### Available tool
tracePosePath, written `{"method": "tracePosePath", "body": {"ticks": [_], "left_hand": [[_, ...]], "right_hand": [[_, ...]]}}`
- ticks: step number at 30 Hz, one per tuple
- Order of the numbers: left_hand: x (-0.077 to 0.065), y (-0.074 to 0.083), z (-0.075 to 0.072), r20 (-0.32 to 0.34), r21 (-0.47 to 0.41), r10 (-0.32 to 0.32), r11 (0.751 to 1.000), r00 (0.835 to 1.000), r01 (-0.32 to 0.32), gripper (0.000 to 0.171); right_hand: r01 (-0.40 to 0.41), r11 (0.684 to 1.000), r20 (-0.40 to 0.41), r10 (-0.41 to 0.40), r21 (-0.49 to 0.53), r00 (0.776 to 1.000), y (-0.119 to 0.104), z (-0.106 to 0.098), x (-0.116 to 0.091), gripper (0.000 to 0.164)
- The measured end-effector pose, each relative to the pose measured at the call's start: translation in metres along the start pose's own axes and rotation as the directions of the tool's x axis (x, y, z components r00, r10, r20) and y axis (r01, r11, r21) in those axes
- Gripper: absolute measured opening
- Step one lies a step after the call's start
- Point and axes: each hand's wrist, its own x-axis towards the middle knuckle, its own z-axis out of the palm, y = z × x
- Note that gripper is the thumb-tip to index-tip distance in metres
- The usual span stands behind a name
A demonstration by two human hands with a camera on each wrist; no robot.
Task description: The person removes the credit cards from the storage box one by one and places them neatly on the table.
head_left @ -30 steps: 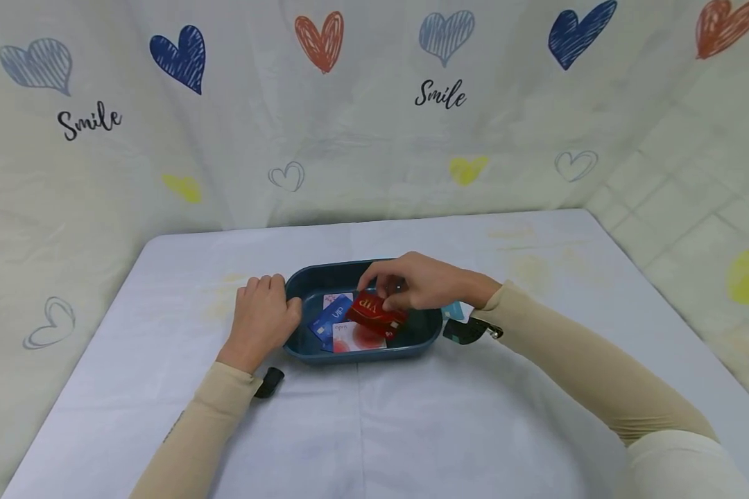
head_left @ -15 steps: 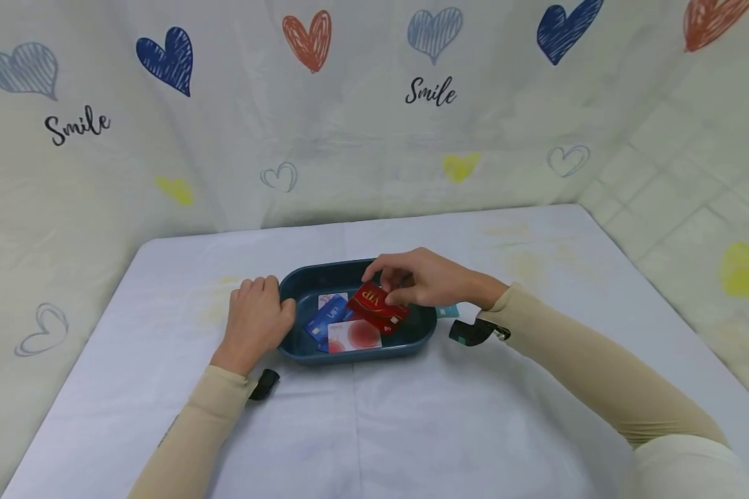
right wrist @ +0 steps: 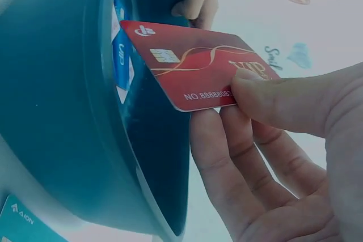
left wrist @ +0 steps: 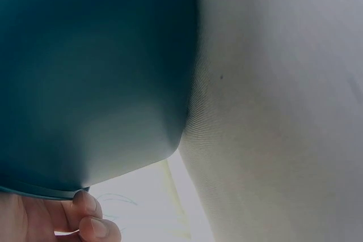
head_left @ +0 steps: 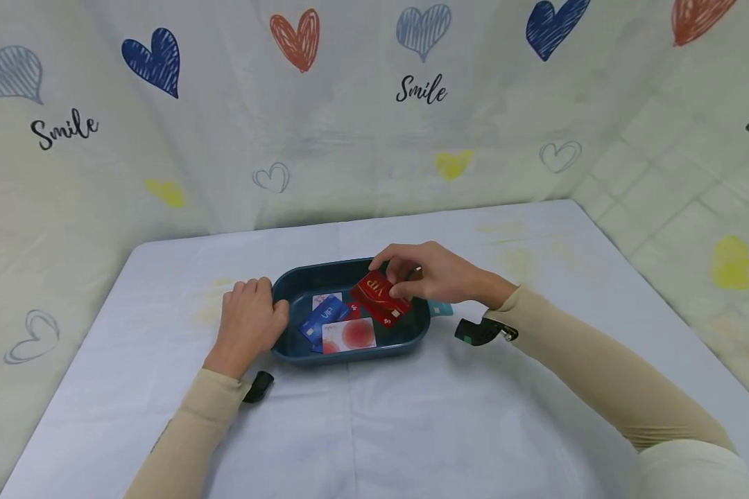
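1. Fingers [right wrist: 211,140] of the right hand [head_left: 433,274] pinch the red card [right wrist: 195,75]: thumb flat on the printed face by the "VIP" lettering, others spread behind the lower edge, only the card between.
2. Red card sticks out past the fingertips, chip end farthest from the palm; tilted, above the right half of the blue tray [head_left: 349,358].
3. Left hand [head_left: 246,326] grips the tray's left end, fingers curled at the rim; nothing else visible in it.
4. Tray: smooth, hard-looking, dark teal-blue, rounded oblong, deep walls, thin rim.
5. Surface [head_left: 287,443]: white cloth, faint creases, pale yellow smudges. Sleeves [head_left: 587,367]: beige, finely ribbed by close wrist view.
6. Red card: thin, stiff, glossy, rectangular; gold wavy lines, gold "VIP", chip, white logo in one corner, number row partly under the thumb.
7. In tray, overlapping: blue VIP card [head_left: 324,315], white card with red circles [head_left: 349,336], small-patterned pale card [head_left: 320,301], another red piece [head_left: 354,310], mostly covered.
8. Teal card [head_left: 440,309] marked "AION" outside, by the tray's right end.
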Motion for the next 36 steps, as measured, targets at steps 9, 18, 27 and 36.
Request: {"method": "tracePosePath", "body": {"ticks": [9, 18, 27, 36], "left_hand": [[-0.002, 0.002, -0.001, 0.007, -0.008, -0.009, 1.000, 1.000, 0.009, 0.027], [-0.002, 0.003, 0.000, -0.007, -0.011, 0.003, 1.000, 1.000, -0.003, 0.028], [-0.002, 0.005, -0.001, -0.004, -0.003, 0.006, 1.000, 1.000, -0.006, 0.029], [-0.002, 0.005, -0.002, 0.006, 0.009, 0.005, 1.000, 1.000, -0.005, 0.029]], "right_hand": [[-0.056, 0.997, -0.063, 0.059, 0.053, 0.996, 0.004, -0.008, -0.012, 0.043], [-0.093, 0.991, -0.126, 0.105, 0.094, 0.986, 0.006, -0.017, -0.027, 0.043], [-0.083, 0.987, -0.211, 0.111, 0.138, 0.971, 0.015, -0.022, -0.041, 0.043], [-0.083, 0.973, -0.280, 0.143, 0.215, 0.949, 0.024, -0.027, -0.054, 0.042]]}}
